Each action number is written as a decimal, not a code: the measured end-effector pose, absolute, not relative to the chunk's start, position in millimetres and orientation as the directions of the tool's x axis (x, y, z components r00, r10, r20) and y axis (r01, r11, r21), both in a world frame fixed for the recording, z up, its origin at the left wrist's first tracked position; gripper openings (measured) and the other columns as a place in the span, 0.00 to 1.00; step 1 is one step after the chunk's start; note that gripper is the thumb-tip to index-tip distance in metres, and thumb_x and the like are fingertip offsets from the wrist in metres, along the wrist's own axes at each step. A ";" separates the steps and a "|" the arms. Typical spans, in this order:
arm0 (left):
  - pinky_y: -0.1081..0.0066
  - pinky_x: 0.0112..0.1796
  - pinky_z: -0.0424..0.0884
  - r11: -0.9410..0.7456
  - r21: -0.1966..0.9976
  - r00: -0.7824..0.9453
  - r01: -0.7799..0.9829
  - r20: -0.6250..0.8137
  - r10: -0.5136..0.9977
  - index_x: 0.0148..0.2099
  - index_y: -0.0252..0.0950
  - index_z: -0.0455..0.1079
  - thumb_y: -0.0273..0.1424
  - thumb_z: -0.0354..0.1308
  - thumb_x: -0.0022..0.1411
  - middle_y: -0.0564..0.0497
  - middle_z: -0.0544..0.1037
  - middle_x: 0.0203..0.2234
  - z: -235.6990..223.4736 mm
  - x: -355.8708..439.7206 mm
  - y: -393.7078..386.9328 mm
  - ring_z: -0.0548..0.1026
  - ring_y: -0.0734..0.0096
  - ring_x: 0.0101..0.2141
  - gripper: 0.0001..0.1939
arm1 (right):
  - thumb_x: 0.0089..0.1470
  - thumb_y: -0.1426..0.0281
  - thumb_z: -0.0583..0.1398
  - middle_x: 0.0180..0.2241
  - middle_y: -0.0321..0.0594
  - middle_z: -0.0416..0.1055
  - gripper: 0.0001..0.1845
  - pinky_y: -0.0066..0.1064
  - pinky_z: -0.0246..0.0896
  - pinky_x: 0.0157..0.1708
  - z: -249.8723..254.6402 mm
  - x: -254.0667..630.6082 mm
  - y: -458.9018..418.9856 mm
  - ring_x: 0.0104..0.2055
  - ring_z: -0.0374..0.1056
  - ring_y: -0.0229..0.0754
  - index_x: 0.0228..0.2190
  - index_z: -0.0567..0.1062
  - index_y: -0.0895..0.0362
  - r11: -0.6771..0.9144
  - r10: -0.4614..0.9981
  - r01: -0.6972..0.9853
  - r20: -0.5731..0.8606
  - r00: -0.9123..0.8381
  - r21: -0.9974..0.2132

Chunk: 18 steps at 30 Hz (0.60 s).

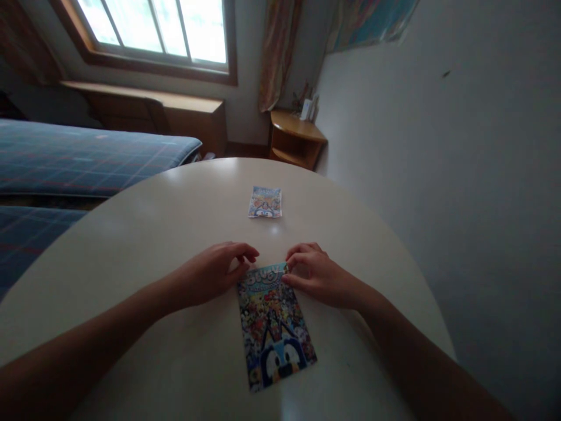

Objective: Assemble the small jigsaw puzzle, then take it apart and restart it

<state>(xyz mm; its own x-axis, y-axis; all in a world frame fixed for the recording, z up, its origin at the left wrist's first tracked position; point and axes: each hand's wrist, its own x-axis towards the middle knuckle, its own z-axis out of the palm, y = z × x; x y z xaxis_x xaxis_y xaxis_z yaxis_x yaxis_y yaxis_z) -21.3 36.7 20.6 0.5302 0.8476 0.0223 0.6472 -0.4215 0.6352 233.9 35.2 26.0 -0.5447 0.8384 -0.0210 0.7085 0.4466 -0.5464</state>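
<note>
A flat, colourful printed card lies on the white table in front of me, with a blue cartoon dog's face at its near end and lettering at the far end. Its far right corner sits between the thumb and fingertips of my right hand. By the far left corner is my left hand, fingers curved and apart, the thumb close to or touching the card's edge. Farther off lies a small packet with a similar print, apart from both hands.
The round white table fills the middle of the view. A plaid-covered bed stands to the left, a wooden corner shelf behind. A pale wall runs close along the right side. A bright window is at the back.
</note>
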 end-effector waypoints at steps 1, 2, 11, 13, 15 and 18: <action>0.68 0.42 0.71 -0.450 0.602 0.544 0.659 0.031 0.838 0.48 0.37 0.72 0.29 0.51 0.63 0.48 0.79 0.40 20.7 -24.1 37.4 0.76 0.68 0.37 0.13 | 0.55 0.63 0.64 0.44 0.44 0.73 0.08 0.44 0.55 0.54 25.9 233.6 35.1 0.53 0.62 0.48 0.32 0.78 0.55 0.443 0.840 0.709 -0.022 -0.542 -0.549; 0.66 0.43 0.71 -0.478 0.567 0.556 0.671 0.042 0.830 0.48 0.37 0.72 0.29 0.51 0.64 0.48 0.79 0.40 20.6 -26.4 37.4 0.76 0.67 0.39 0.13 | 0.55 0.63 0.64 0.44 0.44 0.73 0.08 0.44 0.55 0.54 25.8 233.3 34.9 0.53 0.62 0.48 0.32 0.78 0.55 0.437 0.843 0.711 -0.023 -0.537 -0.551; 0.57 0.60 0.60 -0.787 0.207 0.778 0.581 0.141 0.612 0.64 0.38 0.59 0.30 0.51 0.68 0.44 0.62 0.64 21.0 -12.7 -15.1 0.58 0.57 0.64 0.23 | 0.53 0.61 0.65 0.41 0.44 0.71 0.10 0.43 0.56 0.52 22.9 235.3 32.2 0.50 0.61 0.50 0.32 0.77 0.55 0.438 0.870 0.748 0.025 -0.493 -0.498; 0.57 0.61 0.58 -0.797 0.195 0.796 0.572 0.103 0.597 0.65 0.37 0.57 0.30 0.51 0.67 0.44 0.58 0.66 20.9 -7.7 -28.8 0.54 0.56 0.65 0.25 | 0.52 0.61 0.65 0.41 0.44 0.71 0.11 0.43 0.57 0.52 24.0 236.4 30.7 0.49 0.61 0.50 0.33 0.76 0.55 0.435 0.880 0.768 0.041 -0.473 -0.471; 0.55 0.62 0.56 -0.788 0.182 0.786 0.588 0.099 0.610 0.67 0.37 0.55 0.31 0.51 0.67 0.44 0.56 0.66 19.6 -5.5 -37.1 0.53 0.55 0.66 0.27 | 0.51 0.62 0.66 0.41 0.44 0.70 0.11 0.43 0.56 0.52 26.6 236.1 27.6 0.50 0.61 0.50 0.35 0.76 0.55 0.451 0.878 0.775 0.066 -0.474 -0.442; 0.56 0.62 0.57 -0.781 0.184 0.779 0.597 0.099 0.619 0.67 0.37 0.53 0.33 0.53 0.66 0.43 0.57 0.66 16.3 -6.3 -41.7 0.56 0.55 0.64 0.29 | 0.50 0.63 0.67 0.44 0.43 0.70 0.11 0.44 0.55 0.53 32.6 232.0 19.9 0.51 0.61 0.50 0.36 0.76 0.53 0.505 0.851 0.761 0.088 -0.518 -0.406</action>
